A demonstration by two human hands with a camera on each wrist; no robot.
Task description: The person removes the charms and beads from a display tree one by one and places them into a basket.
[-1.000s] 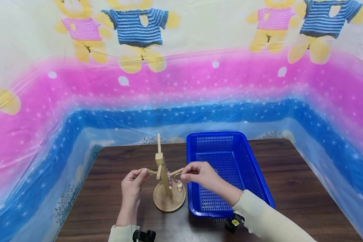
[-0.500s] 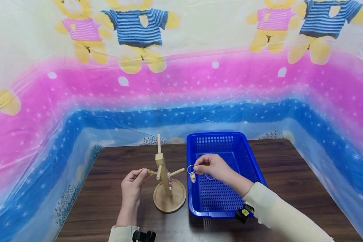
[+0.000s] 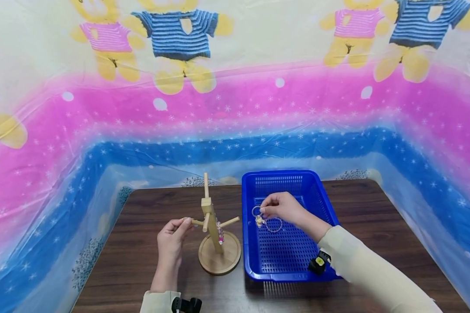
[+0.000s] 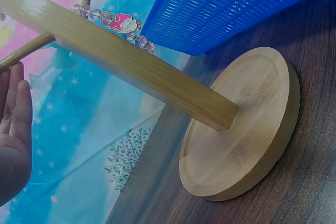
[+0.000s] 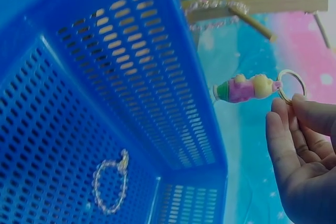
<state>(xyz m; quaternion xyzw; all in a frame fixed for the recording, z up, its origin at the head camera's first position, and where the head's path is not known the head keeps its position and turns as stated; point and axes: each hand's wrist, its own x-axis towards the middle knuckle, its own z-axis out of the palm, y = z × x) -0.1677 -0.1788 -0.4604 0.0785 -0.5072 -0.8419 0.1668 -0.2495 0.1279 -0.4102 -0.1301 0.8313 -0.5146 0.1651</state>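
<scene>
Cloth (image 3: pixel 227 152): a patterned backdrop bounding the far side and both flanks of the table (image 3: pixel 129 261), whose dark wood shows beyond the left hand (image 3: pixel 171 239). Basket (image 3: pixel 248 261): blue, perforated, open above; its left wall is the chief edge to clear. Stand (image 3: pixel 214 237): upright on a round base (image 3: pixel 208 261), just beside that wall; its right peg (image 3: pixel 230 222) ends near the rim, leaving only a narrow gap, while the room above is open. Left hand: thumb and forefinger pinch the tip of the left peg (image 3: pixel 197 223); a light, constant grip should keep the stand from turning or tipping. Right hand (image 3: pixel 283 207): thumb and forefinger, close together, pinch the ring of the keyring (image 5: pixel 245 88). Hung bracelet (image 4: pixel 123 23): beaded, at the right side of the stand; best left unbrushed. Loose bracelet (image 5: pixel 96 186): on the basket floor. Keyring: over the basket in the head view; its height above the floor cannot be told. Holding the ring by its edge leaves its opening free and lets the charm hang; any sideways travel is best made with the charm above the rim.
</scene>
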